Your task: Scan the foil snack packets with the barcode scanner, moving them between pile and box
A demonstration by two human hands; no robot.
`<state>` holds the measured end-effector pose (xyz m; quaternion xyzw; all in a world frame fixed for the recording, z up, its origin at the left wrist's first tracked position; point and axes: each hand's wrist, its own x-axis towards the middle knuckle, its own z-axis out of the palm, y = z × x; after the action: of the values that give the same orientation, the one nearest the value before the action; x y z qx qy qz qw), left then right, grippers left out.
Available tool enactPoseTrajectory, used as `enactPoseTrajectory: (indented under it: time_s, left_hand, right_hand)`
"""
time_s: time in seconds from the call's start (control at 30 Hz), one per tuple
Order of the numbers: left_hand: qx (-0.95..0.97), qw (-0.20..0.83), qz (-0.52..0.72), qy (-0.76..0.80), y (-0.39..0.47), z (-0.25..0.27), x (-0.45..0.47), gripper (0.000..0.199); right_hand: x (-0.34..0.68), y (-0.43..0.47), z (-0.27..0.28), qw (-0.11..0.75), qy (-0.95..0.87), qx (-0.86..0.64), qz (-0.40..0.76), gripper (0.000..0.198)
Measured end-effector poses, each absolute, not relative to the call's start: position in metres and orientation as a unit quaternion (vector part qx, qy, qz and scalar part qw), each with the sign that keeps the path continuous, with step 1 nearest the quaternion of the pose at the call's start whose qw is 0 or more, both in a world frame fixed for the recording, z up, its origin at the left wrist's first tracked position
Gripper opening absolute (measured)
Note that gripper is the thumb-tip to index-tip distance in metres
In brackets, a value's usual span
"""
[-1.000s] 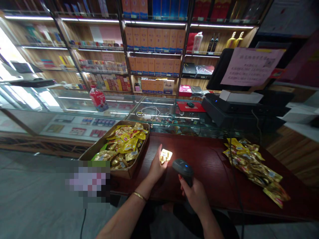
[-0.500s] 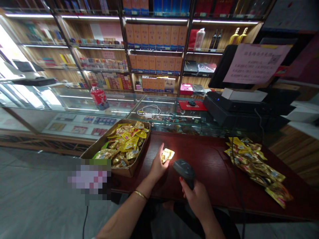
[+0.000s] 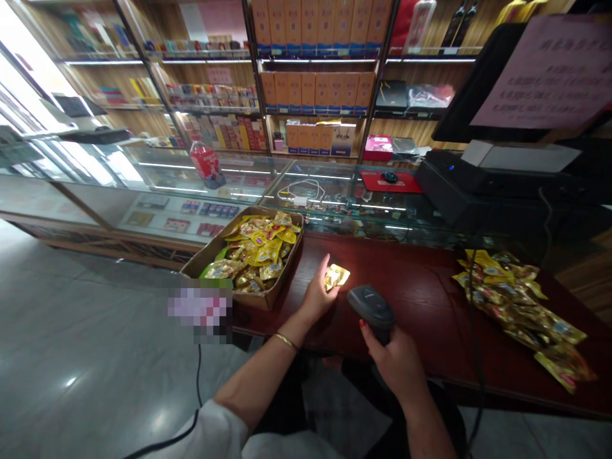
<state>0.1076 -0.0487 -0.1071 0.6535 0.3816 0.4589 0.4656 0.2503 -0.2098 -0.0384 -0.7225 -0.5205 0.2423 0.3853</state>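
Between the thumb and fingers of my left hand (image 3: 319, 298) is a small gold snack packet (image 3: 337, 276), brightly lit. My right hand (image 3: 396, 354) grips a dark barcode scanner (image 3: 370, 306) by its handle, its head turned toward the packet a short way off. Left of my left hand stands an open cardboard box (image 3: 273, 298) full of yellow and gold packets (image 3: 261, 245). A loose pile of similar packets (image 3: 519, 296) lies on the right part of the dark red table (image 3: 421, 274).
Behind the table runs a glass counter (image 3: 258, 185) with a red-labelled bottle (image 3: 207, 164), a white cable (image 3: 306, 190) and a mouse (image 3: 389, 176) on a red pad. A monitor (image 3: 471, 76) stands at the right. A black cord (image 3: 473, 331) hangs across the table there.
The whole view has shifted, so the counter and table sit higher and the shelves are cut off more. Both hands keep their holds on the packet and the scanner.
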Motion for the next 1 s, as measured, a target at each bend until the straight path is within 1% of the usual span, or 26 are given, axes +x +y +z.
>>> enactPoseTrajectory:
  time_s: [0.1,0.23,0.5,0.8,0.9,1.0]
  left_hand:
    - [0.669,0.440,0.459,0.385,-0.0490,-0.1057,0.1088,0.098]
    - [0.681,0.436,0.454,0.375,-0.0496,-0.1058,0.1071,0.100]
    - [0.679,0.431,0.452,0.387,-0.0465,-0.1115,0.1084,0.099]
    - [0.676,0.441,0.446,0.388,-0.0484,-0.1029,0.1095,0.099]
    - [0.680,0.436,0.439,0.395,-0.0496,-0.1018,0.1087,0.095]
    - [0.686,0.417,0.440,0.402,-0.0509,-0.1035,0.1079,0.082]
  right_hand:
    - [0.2509,-0.2090,-0.0381,0.373,-0.513,-0.735,0.240,0.048]
    - [0.2522,-0.2089,-0.0360,0.366,-0.514,-0.739,0.235,0.053]
    - [0.2522,-0.2079,-0.0368,0.356,-0.519,-0.742,0.231,0.054]
    - [0.2535,-0.2074,-0.0390,0.360,-0.520,-0.742,0.222,0.050]
    - [0.2530,-0.2044,-0.0425,0.358,-0.524,-0.739,0.226,0.049]
    - [0.2510,-0.2003,-0.0456,0.360,-0.531,-0.731,0.232,0.049]
